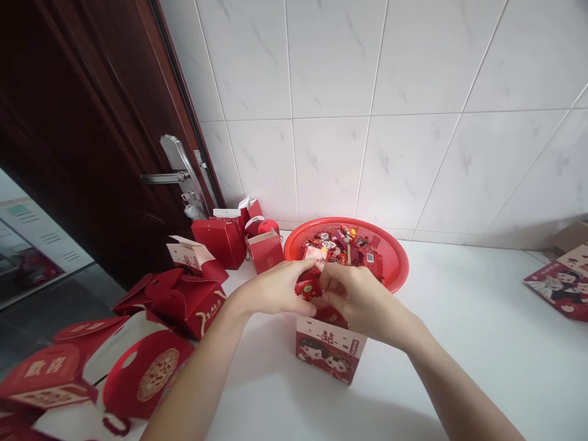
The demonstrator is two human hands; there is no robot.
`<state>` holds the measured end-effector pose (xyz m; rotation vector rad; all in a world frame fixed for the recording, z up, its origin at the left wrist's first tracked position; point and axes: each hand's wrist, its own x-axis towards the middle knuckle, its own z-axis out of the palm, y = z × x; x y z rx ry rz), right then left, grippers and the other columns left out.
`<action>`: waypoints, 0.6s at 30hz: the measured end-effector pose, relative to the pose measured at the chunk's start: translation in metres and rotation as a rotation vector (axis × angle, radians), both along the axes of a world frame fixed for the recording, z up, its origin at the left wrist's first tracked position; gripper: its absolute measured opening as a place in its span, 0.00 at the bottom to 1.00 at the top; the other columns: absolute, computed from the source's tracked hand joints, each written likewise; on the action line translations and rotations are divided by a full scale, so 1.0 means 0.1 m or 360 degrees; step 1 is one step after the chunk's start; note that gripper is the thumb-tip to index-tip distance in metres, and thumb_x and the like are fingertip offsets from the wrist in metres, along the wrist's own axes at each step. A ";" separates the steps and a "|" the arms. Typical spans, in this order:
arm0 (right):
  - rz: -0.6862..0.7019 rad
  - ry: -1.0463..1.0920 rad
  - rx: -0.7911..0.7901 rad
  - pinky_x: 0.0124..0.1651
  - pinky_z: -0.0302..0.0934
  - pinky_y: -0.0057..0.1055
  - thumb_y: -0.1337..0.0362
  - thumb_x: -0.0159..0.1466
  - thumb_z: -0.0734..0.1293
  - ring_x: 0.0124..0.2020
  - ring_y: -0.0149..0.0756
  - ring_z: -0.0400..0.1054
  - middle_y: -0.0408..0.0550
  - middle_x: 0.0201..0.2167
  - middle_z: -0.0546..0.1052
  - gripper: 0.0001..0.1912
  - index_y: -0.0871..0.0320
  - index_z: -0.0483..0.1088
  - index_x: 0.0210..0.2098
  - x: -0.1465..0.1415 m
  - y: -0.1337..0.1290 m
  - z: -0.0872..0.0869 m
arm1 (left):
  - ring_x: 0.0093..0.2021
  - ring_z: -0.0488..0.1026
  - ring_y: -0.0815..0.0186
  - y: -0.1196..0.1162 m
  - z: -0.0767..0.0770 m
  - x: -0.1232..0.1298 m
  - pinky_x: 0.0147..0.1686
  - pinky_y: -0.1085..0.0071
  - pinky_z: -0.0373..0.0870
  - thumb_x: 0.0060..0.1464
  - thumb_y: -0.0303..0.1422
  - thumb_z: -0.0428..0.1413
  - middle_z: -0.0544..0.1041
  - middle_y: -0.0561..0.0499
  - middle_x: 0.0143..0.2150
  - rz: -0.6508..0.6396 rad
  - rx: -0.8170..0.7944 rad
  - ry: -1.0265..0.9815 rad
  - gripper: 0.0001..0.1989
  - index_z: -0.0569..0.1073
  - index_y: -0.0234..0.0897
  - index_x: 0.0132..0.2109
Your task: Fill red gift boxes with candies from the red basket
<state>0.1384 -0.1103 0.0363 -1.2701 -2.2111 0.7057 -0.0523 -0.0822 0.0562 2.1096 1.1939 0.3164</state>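
A small red and cream paper gift box point(327, 355) with two cartoon figures printed on its front stands upright on the white table. Over its open top, my left hand point(278, 288) curls its fingers and thumb around a shiny red packet point(307, 286) with a green spot on it. My right hand point(362, 300) is closed at the right side of the opening, its fingertips pinched together close to the packet. What those fingertips hold is hidden. Just behind both hands sits a red plastic basket point(399, 260) with wrapped sweets point(337, 242) in it.
Red gift boxes point(188, 300) of several shapes crowd the table's left side, some with rope handles. A flat printed box point(563, 282) lies at the far right. Behind are a tiled wall point(331, 153) and a dark door point(92, 122) with a metal handle point(165, 177).
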 end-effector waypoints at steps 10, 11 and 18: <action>-0.0030 0.0106 -0.0001 0.28 0.54 0.28 0.68 0.62 0.67 0.28 0.33 0.69 0.43 0.28 0.78 0.03 0.55 0.68 0.32 -0.04 -0.03 0.04 | 0.30 0.68 0.67 0.00 0.00 0.00 0.26 0.73 0.60 0.41 0.32 0.62 0.72 0.58 0.33 0.0014 -0.0011 0.0020 0.19 0.71 0.40 0.44; -0.0035 0.0080 0.0030 0.28 0.53 0.27 0.69 0.62 0.67 0.28 0.33 0.69 0.43 0.28 0.77 0.04 0.56 0.69 0.31 -0.06 -0.03 0.03 | 0.30 0.68 0.67 0.00 -0.01 0.00 0.26 0.73 0.60 0.41 0.32 0.63 0.72 0.58 0.33 0.0015 -0.0011 0.0019 0.20 0.71 0.40 0.44; 0.0105 0.0303 0.0095 0.28 0.52 0.27 0.72 0.61 0.63 0.26 0.29 0.61 0.39 0.24 0.69 0.09 0.56 0.61 0.26 0.10 0.01 0.11 | 0.36 0.73 0.62 0.01 -0.02 -0.01 0.29 0.72 0.63 0.41 0.33 0.65 0.76 0.55 0.38 0.0017 -0.0055 0.0002 0.25 0.71 0.40 0.49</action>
